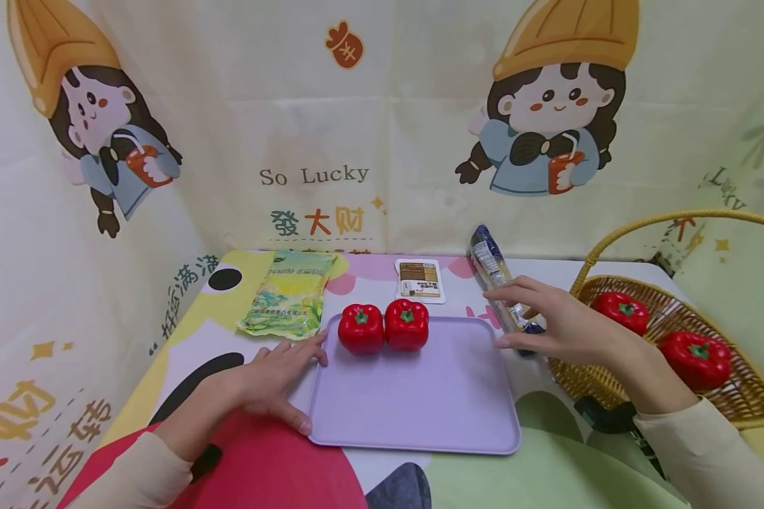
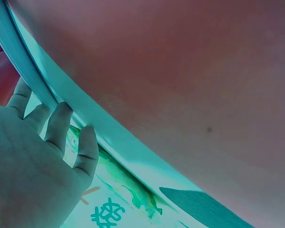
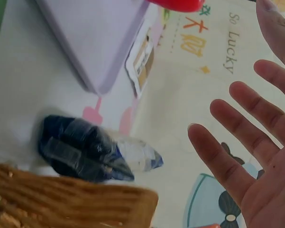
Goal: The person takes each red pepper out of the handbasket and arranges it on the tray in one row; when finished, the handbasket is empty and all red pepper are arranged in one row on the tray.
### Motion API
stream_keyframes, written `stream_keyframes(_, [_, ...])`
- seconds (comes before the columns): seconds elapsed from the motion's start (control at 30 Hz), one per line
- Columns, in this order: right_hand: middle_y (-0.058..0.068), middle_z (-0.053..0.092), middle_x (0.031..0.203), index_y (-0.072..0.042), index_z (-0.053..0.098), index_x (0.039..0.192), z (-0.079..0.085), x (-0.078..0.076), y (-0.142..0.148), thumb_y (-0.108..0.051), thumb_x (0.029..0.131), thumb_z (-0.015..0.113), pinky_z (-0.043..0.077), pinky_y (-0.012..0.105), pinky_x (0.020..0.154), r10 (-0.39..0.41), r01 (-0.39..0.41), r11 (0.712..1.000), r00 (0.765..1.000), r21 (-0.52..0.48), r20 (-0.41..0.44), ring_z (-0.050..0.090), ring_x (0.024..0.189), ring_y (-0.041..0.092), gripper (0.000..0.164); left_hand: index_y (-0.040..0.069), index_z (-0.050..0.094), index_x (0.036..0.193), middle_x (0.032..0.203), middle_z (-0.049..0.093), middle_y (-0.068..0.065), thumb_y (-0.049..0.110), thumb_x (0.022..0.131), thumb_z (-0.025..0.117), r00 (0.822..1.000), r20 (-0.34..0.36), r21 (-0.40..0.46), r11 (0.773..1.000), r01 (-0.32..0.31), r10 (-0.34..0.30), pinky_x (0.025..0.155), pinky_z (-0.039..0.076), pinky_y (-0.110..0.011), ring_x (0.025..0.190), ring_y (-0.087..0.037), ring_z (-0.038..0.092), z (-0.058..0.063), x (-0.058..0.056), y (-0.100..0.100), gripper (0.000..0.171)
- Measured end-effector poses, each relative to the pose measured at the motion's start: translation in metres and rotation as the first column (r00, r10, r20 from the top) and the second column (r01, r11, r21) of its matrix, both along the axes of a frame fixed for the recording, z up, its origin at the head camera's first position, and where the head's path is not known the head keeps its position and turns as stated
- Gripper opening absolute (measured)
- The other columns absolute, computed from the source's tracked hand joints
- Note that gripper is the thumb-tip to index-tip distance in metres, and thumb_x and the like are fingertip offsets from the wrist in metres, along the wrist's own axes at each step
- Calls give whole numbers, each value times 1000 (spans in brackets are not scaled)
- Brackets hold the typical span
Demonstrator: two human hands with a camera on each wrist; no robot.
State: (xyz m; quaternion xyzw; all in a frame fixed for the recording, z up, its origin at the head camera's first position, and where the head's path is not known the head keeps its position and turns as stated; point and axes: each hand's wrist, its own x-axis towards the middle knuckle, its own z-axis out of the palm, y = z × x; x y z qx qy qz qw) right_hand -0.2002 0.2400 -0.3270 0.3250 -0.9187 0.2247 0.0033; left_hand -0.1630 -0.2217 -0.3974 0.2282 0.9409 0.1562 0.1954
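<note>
Two red bell peppers, a left one [image 1: 361,329] and a right one [image 1: 407,325], stand side by side at the back of a lilac tray [image 1: 420,403]. My left hand [image 1: 270,382] rests at the tray's left edge, fingers and thumb spread along it. Over the tray's right side and a long blue-and-clear package [image 1: 493,265], my right hand [image 1: 566,322] hovers with fingers apart and nothing in them. In the right wrist view that package [image 3: 85,149] lies apart from the fingers. Two more red bell peppers [image 1: 620,312] lie in a wicker basket [image 1: 754,396] on the right.
A green-and-yellow packet [image 1: 289,297] lies behind the left hand. Beyond the tray sits a small white-and-brown packet [image 1: 420,281]. The basket's tall handle [image 1: 675,215] arches up at right. Under the right forearm is a dark object [image 1: 605,416], partly hidden. A printed cloth hangs behind.
</note>
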Motion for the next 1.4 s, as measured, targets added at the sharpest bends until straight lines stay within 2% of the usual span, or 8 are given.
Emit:
stream_keyframes(0.17, [4,61,133,-23,61,141,1,5,8,-51,83,83,61,35,78,-9,9,1000,1000,0,-21,62,114,24,68,34,48,128,171,20,-1,68,59,89,1000,-4,6,1000,-1,1,103,35,-62,136,-26,38,-1,2,-2,87])
stream_keyframes(0.3, [0,63,126,-20,63,139,1,9,18,-43,84,85,59,33,76,-8,9,1000,995,5,-97,61,106,17,64,35,47,128,171,20,0,69,59,89,1000,-2,-3,1000,-5,5,103,35,-60,137,-27,38,-1,3,-2,88])
stream_keyframes(0.5, [-5,64,122,-17,66,134,-1,11,32,-32,83,88,56,32,74,28,-25,1000,974,15,-223,60,99,7,58,33,47,129,171,20,-2,68,59,89,1000,-1,-5,1000,4,-4,100,36,-59,135,-28,39,0,3,-2,88])
stream_keyframes(0.77, [-1,65,123,-18,67,133,-2,12,50,-26,82,89,53,24,69,12,-11,1000,973,5,-231,59,90,7,56,35,47,128,171,20,1,68,58,90,1000,1,-10,1000,-10,10,102,35,-57,135,-24,38,0,1,-1,88])
stream_keyframes(0.9, [-3,65,123,-19,68,132,-3,14,61,-26,79,91,48,18,78,9,-1,1000,956,28,-294,59,95,8,58,36,47,128,171,20,2,67,58,90,1000,6,-10,1000,-8,8,104,35,-59,137,-24,37,-2,0,-1,88])
stream_keyframes(1.0, [-8,65,122,-23,69,130,-1,16,70,-26,76,93,41,10,89,-32,44,999,945,31,-325,59,102,8,59,36,47,128,171,20,3,68,59,90,1000,1,-7,1000,-6,6,105,34,-62,139,-25,36,-3,-2,0,88])
stream_keyframes(1.13, [-13,63,120,-26,71,125,3,19,83,-21,72,95,33,3,93,-73,79,997,943,4,-324,54,106,0,58,36,47,128,171,20,3,68,59,90,1000,-2,-3,1000,-7,7,106,33,-63,139,-25,36,-4,-2,2,87])
stream_keyframes(1.4, [-13,64,118,-17,73,121,3,13,95,-10,70,95,31,2,97,3,-6,1000,934,-8,-356,54,110,-3,56,36,47,128,171,19,2,68,58,90,1000,-6,-11,1000,-9,9,103,35,-57,135,-24,38,-2,0,0,88])
